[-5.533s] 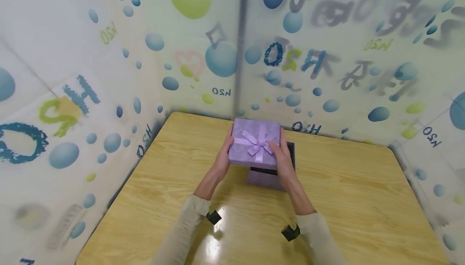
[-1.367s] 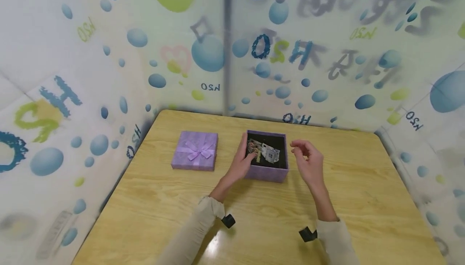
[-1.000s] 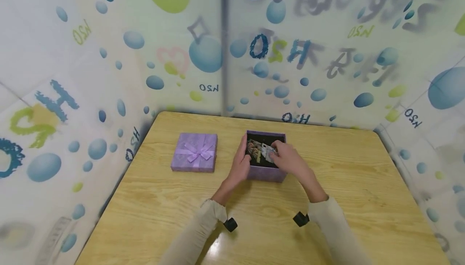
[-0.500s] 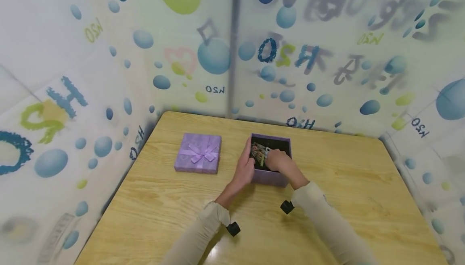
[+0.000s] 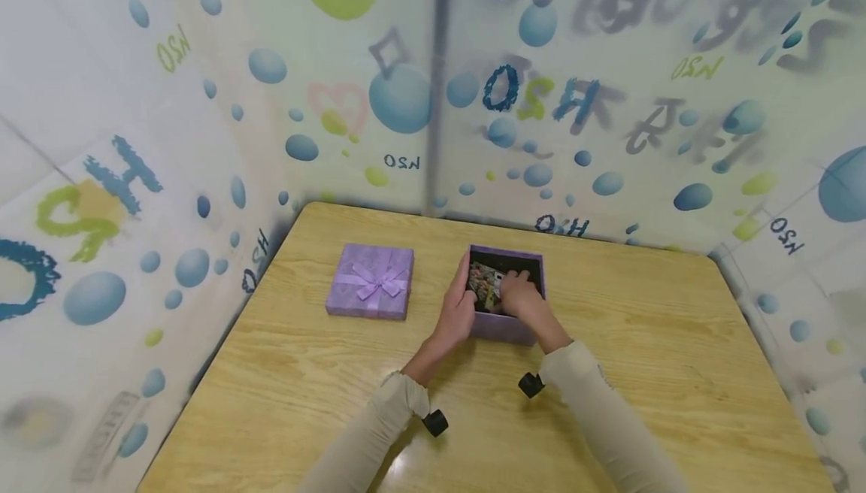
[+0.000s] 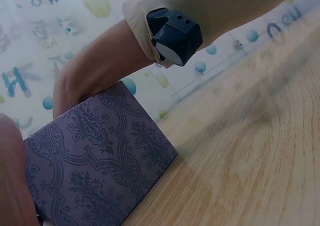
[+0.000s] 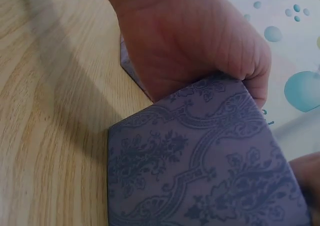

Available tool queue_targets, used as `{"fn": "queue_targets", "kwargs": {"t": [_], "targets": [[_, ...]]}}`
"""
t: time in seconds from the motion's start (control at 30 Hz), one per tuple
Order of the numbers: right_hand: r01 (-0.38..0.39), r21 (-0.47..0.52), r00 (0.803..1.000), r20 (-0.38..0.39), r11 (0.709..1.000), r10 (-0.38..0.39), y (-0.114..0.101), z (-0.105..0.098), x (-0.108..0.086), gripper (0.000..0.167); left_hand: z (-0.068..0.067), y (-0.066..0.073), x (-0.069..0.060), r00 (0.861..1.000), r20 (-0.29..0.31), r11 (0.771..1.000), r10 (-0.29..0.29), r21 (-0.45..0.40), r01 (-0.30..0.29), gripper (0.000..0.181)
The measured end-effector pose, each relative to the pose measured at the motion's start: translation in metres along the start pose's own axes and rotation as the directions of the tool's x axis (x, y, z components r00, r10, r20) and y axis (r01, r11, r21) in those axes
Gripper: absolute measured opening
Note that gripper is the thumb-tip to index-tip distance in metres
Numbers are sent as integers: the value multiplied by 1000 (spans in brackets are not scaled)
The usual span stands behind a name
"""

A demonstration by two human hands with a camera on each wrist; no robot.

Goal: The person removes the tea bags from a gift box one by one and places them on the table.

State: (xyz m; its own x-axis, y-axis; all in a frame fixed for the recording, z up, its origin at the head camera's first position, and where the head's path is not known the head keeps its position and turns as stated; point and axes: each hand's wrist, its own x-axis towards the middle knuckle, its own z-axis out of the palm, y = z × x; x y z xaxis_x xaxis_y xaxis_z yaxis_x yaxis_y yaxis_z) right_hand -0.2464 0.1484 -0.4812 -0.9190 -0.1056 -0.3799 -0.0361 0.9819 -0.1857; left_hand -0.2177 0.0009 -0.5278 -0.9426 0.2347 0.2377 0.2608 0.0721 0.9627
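A purple box [image 5: 504,328] with a black inside stands uncovered on the table. Its outer walls show a damask pattern in the left wrist view. My left hand [image 5: 455,313] grips the box's left wall, fingers along the outside and thumb over the rim. My right hand [image 5: 524,301] reaches down over the front wall into the box; the wall and the hand itself hide its fingertips. Inside lie a colourful, multicoloured packet-like item [image 5: 482,282] on the left and, mostly covered by the right hand, a pale printed item [image 5: 498,279]. Whether the right fingers pinch it cannot be seen.
The purple lid [image 5: 368,282], tied with a lilac ribbon bow, lies flat to the left of the box. Box and lid stand on a wooden table [image 5: 643,373], near walls [image 5: 352,177] covered with printed bubbles and lettering. Small black cameras hang at both wrists.
The lid, earlier held in both hands above the box, now lies at left. My right hand has moved from beside the box into it, covering the pale item. The left hand stays on the box.
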Motion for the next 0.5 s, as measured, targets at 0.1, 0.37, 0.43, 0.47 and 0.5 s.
{"fn": "queue_targets", "kwargs": {"t": [0.1,0.37,0.43,0.47,0.5], "targets": [[9,-18,1000,-13,1000,-10,2,0,2,73,0,0,0,1000,-4,1000,-1,3,1,72],[-47,84,995,-82,995,54,3,1,3,97,0,-2,0,1000,6,1000,0,9,0,70],[-24,49,993,-110,998,29,3,2,3,99,-1,-2,0,1000,17,1000,9,6,-10,70],[-9,39,992,-122,999,14,4,3,4,98,-1,-3,0,1000,21,1000,12,2,-12,70],[3,42,992,-129,999,3,4,3,4,97,-1,-3,0,1000,22,1000,15,-1,-15,70]]}}
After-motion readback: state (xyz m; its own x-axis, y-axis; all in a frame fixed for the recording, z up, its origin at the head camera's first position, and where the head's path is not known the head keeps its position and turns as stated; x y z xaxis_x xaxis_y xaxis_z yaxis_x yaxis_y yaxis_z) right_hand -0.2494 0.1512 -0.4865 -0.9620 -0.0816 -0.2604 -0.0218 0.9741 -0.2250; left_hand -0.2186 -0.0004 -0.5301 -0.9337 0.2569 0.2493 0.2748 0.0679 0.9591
